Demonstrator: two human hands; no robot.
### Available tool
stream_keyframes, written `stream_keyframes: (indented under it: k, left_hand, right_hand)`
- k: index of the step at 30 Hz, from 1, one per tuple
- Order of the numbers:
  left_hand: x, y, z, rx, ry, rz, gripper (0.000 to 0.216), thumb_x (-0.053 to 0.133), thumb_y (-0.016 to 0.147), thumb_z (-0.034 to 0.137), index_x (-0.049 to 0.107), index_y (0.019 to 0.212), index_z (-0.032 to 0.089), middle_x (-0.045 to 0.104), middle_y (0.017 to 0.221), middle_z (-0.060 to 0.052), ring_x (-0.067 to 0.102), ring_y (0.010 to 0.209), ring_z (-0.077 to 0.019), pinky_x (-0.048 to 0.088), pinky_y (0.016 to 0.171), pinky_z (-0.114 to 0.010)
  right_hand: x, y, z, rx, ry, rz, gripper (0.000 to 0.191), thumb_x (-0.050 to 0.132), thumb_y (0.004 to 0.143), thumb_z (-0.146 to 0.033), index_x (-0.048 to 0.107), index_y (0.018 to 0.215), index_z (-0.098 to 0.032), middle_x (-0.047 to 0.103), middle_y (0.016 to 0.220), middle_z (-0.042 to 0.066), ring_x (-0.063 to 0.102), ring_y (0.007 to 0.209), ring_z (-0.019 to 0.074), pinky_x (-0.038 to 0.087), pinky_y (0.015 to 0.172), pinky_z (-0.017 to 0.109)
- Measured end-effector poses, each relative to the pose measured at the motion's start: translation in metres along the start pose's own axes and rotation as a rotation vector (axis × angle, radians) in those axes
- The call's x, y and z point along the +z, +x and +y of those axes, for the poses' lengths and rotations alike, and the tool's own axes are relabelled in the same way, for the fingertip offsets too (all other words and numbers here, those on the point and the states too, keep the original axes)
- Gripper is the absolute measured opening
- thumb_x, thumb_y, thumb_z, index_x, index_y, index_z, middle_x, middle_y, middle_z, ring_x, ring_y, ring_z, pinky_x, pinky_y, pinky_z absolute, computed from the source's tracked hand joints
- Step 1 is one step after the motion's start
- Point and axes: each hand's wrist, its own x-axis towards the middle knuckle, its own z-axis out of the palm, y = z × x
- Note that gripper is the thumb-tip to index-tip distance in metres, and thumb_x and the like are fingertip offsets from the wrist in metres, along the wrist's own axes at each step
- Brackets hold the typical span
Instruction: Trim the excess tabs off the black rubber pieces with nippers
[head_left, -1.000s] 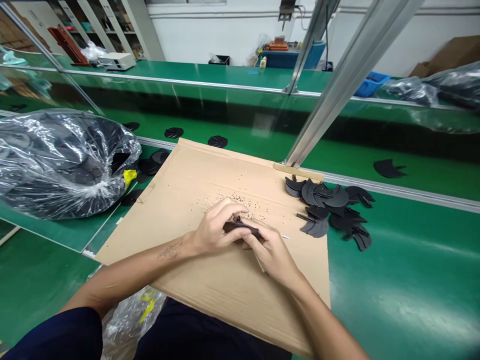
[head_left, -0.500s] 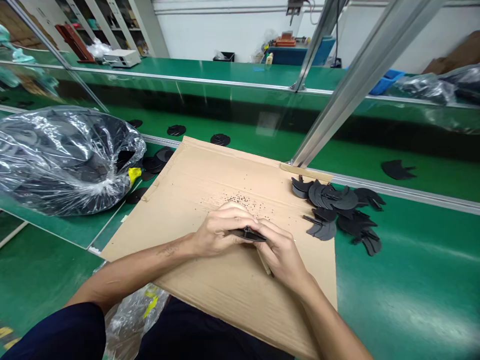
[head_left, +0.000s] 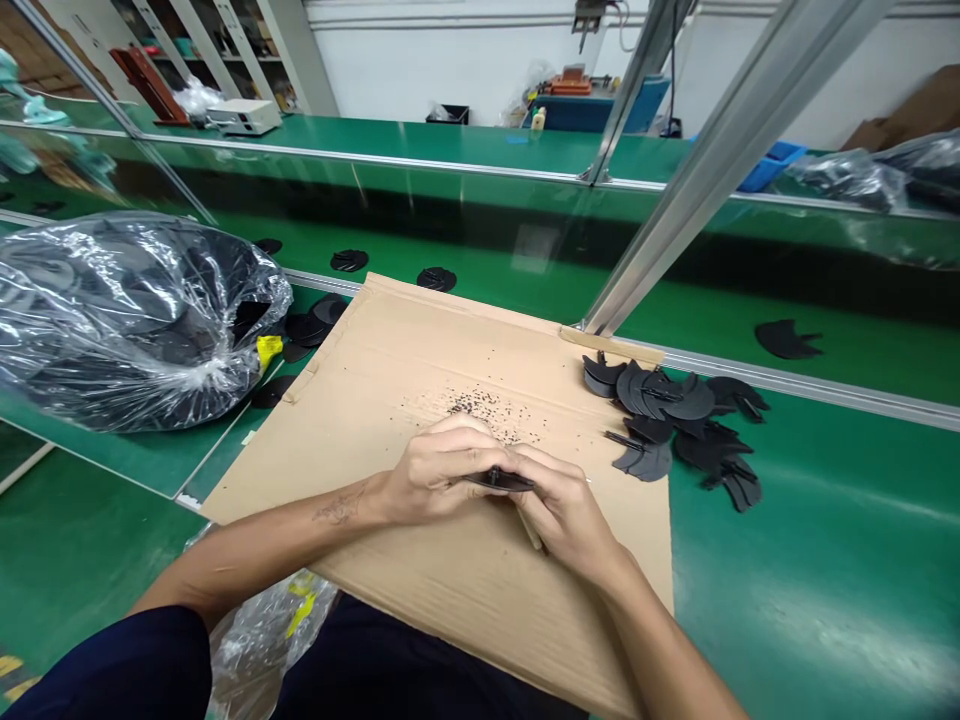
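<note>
Both my hands are together above the cardboard sheet [head_left: 420, 350], closed around a thin black plastic part [head_left: 501, 479] with a raised rib. My left hand [head_left: 442, 470] grips its left side, fingers wrapped over the far edge. On the other side my right hand [head_left: 559, 500] pinches the part. A tan, stick-like handle [head_left: 530, 528] pokes out under the right palm; the rest of it is hidden by the fingers. Small black scraps [head_left: 487, 405] lie scattered on the cardboard just beyond my hands.
Several curved black parts [head_left: 667, 395] are heaped at the cardboard's right edge. A clear plastic bag [head_left: 135, 310] full of black parts sits at left, near loose black discs [head_left: 307, 325]. Behind, a green strip carries spaced black pieces [head_left: 436, 279]. A metal post [head_left: 690, 150] rises at right.
My left hand has shifted slightly downward, and the held part has turned a little. More scraps show beyond the fingers. The black pieces on the green strip have slid slightly left.
</note>
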Motion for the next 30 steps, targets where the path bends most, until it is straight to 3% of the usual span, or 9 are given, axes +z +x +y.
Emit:
stream_keyframes:
  k: [5,10,12,16,18,21,25,30]
  left_hand:
    - [0.000,-0.003,0.002,-0.024,0.005,-0.004,0.033,0.076,0.085,0.015,0.073,0.117,0.024,0.077,0.092,-0.006,0.069,0.087,-0.0182,0.054,0.083,-0.033]
    - [-0.004,0.003,0.004,-0.157,-0.136,-0.066,0.028,0.071,0.090,0.025,0.074,0.118,0.024,0.075,0.094,-0.007,0.068,0.091,-0.0193,0.053,0.084,-0.034]
    - [-0.009,0.008,0.000,-0.292,-0.209,-0.051,0.023,0.069,0.092,0.029,0.076,0.113,0.023,0.075,0.099,-0.008,0.068,0.096,-0.0196,0.053,0.087,-0.034]
    - [-0.022,0.015,-0.019,-0.701,-0.347,0.197,0.026,0.078,0.083,0.038,0.074,0.098,0.017,0.075,0.099,-0.007,0.068,0.093,-0.0191,0.053,0.086,-0.030]
    - [-0.025,0.016,-0.029,-0.870,-0.480,0.292,0.036,0.085,0.073,0.044,0.070,0.089,0.015,0.073,0.088,-0.004,0.067,0.082,-0.0170,0.053,0.077,-0.027]
    - [-0.025,0.014,-0.039,-1.029,-0.728,0.294,0.045,0.089,0.066,0.048,0.066,0.081,0.013,0.068,0.075,-0.002,0.063,0.068,-0.0129,0.051,0.066,-0.024]
    - [-0.023,0.012,-0.041,-1.117,-0.970,0.209,0.052,0.094,0.060,0.046,0.067,0.088,0.012,0.064,0.067,0.000,0.055,0.053,-0.0076,0.041,0.049,-0.018]
    - [-0.026,0.014,-0.040,-1.110,-1.110,0.059,0.053,0.093,0.061,0.049,0.063,0.084,0.012,0.063,0.066,0.000,0.047,0.044,-0.0037,0.035,0.042,-0.016]
  right_hand:
    - [0.001,0.000,-0.001,0.005,0.016,-0.035,0.027,0.046,0.104,-0.026,0.072,0.106,-0.021,0.066,0.080,0.004,0.065,0.080,0.0174,0.053,0.073,0.028]
    - [0.000,0.001,-0.001,0.048,-0.038,-0.010,0.025,0.049,0.104,-0.033,0.071,0.104,-0.022,0.070,0.087,0.005,0.066,0.079,0.0176,0.054,0.072,0.029]
    - [-0.007,0.000,-0.001,0.091,-0.166,-0.014,0.026,0.058,0.099,-0.040,0.068,0.116,-0.023,0.071,0.099,0.007,0.067,0.089,0.0209,0.055,0.078,0.032]
    - [-0.025,-0.004,0.000,0.249,-0.654,-0.114,0.063,0.086,0.071,-0.051,0.064,0.123,-0.023,0.067,0.112,0.012,0.065,0.101,0.0317,0.055,0.079,0.040]
    - [-0.028,-0.006,0.002,0.306,-0.818,-0.209,0.061,0.089,0.065,-0.048,0.067,0.115,-0.021,0.066,0.106,0.012,0.064,0.096,0.0321,0.054,0.075,0.040]
    - [-0.024,-0.007,0.001,0.339,-0.919,-0.272,0.042,0.081,0.070,-0.036,0.069,0.106,-0.018,0.067,0.099,0.012,0.064,0.090,0.0300,0.052,0.076,0.039]
    - [-0.022,-0.002,-0.004,0.398,-0.818,-0.157,0.030,0.062,0.076,-0.023,0.069,0.105,-0.018,0.068,0.099,0.010,0.066,0.080,0.0239,0.052,0.072,0.035]
    - [-0.027,0.006,-0.008,0.299,-0.365,0.097,0.031,0.052,0.085,-0.024,0.065,0.113,-0.020,0.073,0.104,0.007,0.070,0.086,0.0211,0.056,0.075,0.031]
